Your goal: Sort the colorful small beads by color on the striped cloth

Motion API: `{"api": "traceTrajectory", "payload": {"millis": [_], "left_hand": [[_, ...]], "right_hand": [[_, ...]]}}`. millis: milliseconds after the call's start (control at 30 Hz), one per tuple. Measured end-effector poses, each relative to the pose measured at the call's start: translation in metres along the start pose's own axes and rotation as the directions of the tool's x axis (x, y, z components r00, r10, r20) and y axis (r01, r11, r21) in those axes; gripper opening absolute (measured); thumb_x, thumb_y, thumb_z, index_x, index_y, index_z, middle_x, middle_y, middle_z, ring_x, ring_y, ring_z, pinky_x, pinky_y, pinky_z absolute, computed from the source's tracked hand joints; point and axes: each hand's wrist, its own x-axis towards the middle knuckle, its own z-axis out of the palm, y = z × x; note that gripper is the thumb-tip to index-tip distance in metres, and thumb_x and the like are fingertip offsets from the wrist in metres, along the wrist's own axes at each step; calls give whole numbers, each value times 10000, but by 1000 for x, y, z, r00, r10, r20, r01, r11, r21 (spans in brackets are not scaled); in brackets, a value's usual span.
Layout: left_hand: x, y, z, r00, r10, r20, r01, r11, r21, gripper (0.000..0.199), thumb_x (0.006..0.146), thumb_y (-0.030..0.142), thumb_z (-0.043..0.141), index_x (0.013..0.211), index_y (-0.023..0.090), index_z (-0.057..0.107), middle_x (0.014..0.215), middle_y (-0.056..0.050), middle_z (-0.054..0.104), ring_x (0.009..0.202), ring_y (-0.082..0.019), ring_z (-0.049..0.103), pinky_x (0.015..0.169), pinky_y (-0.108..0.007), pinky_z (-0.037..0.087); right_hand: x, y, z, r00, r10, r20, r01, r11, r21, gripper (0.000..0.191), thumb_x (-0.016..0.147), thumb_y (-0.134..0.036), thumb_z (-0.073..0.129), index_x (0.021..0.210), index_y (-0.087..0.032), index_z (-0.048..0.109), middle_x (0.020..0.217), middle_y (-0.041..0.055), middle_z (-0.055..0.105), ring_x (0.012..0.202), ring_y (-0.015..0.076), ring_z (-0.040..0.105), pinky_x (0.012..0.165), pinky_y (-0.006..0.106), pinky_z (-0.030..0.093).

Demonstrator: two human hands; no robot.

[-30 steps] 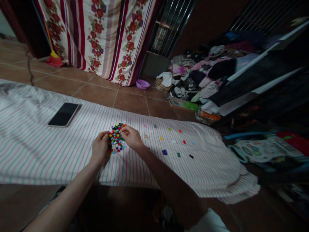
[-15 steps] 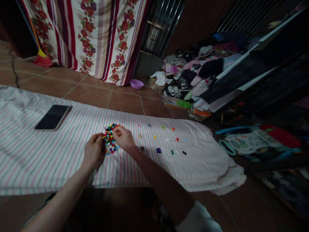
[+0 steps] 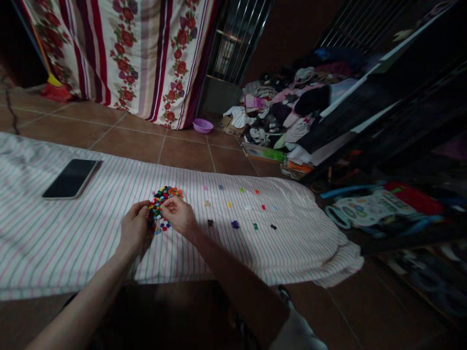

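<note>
A heap of small multicoloured beads or blocks [image 3: 160, 210] lies on the striped cloth in front of me; their exact kind is too small to tell. My left hand [image 3: 134, 222] rests against the heap's left side, fingers and thumb drawn together; what they hold, if anything, is hidden. Over the heap's right side, my right hand [image 3: 179, 215] is closed in a pinch, and I cannot make out anything between the fingertips. To the right lie small colour-sorted groups in loose rows, among them a purple group [image 3: 235, 224], dark green pieces [image 3: 256, 226] and black pieces [image 3: 273, 227].
The white striped cloth [image 3: 91, 233] covers a long low surface. A phone [image 3: 72, 179] lies at its left. Beyond are a purple basin [image 3: 203, 126], a floral curtain [image 3: 146, 63], a broom [image 3: 55, 86] and piled clothes [image 3: 280, 107]. Cluttered shelves stand at the right.
My right hand has shifted a little nearer to me and leftward across the heap, still pinched. The left hand keeps its place by the heap. The whole view has shifted slightly.
</note>
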Motion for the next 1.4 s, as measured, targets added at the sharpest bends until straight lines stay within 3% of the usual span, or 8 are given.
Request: {"api": "traceTrajectory", "payload": {"millis": [200,400,500,600,767,967,1267,1400], "left_hand": [[4,-6,-2,1000,-1,12,1,1000,-16,358,597,360,536,893,186,638,596,13,573,526,-135,510,481,-246,410],[10,-12,-5,999,47,-7,-47,999,27,341,604,364,553,875,193,667,725,-22,637,637,-150,565,537,-252,447],[6,-7,-4,999,40,-14,-39,998,48,308,610,342,536,851,196,662,709,-21,634,611,-147,558,521,-253,446],[2,-3,-2,1000,21,-20,-20,999,41,296,616,329,520,848,200,653,637,-8,603,550,-145,528,480,-254,429],[4,-6,-2,999,51,-15,-50,997,55,327,605,346,536,862,187,661,679,-10,622,588,-138,551,497,-236,442],[3,-4,-3,1000,9,3,-9,999,54,359,618,348,514,904,180,650,612,9,580,507,-132,516,452,-242,422],[7,-11,-6,998,62,6,-63,996,58,360,634,358,530,910,173,666,668,-8,616,562,-137,547,472,-235,427],[8,-13,-5,999,41,7,-42,998,40,376,631,360,534,931,174,665,654,-2,608,545,-133,538,465,-235,425]], "right_hand": [[1,10,-17,996,-22,-82,21,1000,-10,62,836,-264,618,889,-233,620,809,-18,689,769,143,689,735,263,565],[9,23,-85,960,-10,-278,-24,993,-119,136,831,-230,542,908,-200,651,844,22,695,761,151,661,752,283,537],[7,31,-118,941,12,-338,-113,954,-279,178,820,-209,535,915,-199,685,835,27,693,772,167,656,773,302,520],[2,38,-136,936,-13,-351,-167,863,-476,173,806,-197,559,872,-207,718,872,40,700,812,180,646,797,308,498],[-2,44,-135,961,62,-270,-221,758,-613,214,833,-172,558,903,-224,754,887,26,728,812,159,642,754,251,453],[2,44,-128,968,126,-217,-237,746,-622,233,856,-156,565,928,-237,771,931,20,759,841,163,661,721,236,436],[-5,42,-126,962,-14,-273,-163,770,-617,285,885,-141,493,988,-203,751,980,69,733,914,198,655,838,290,474],[-16,29,-105,954,-224,-200,48,771,-635,302,889,-121,474,1019,-189,738,976,83,690,943,199,630,890,301,475]]}}
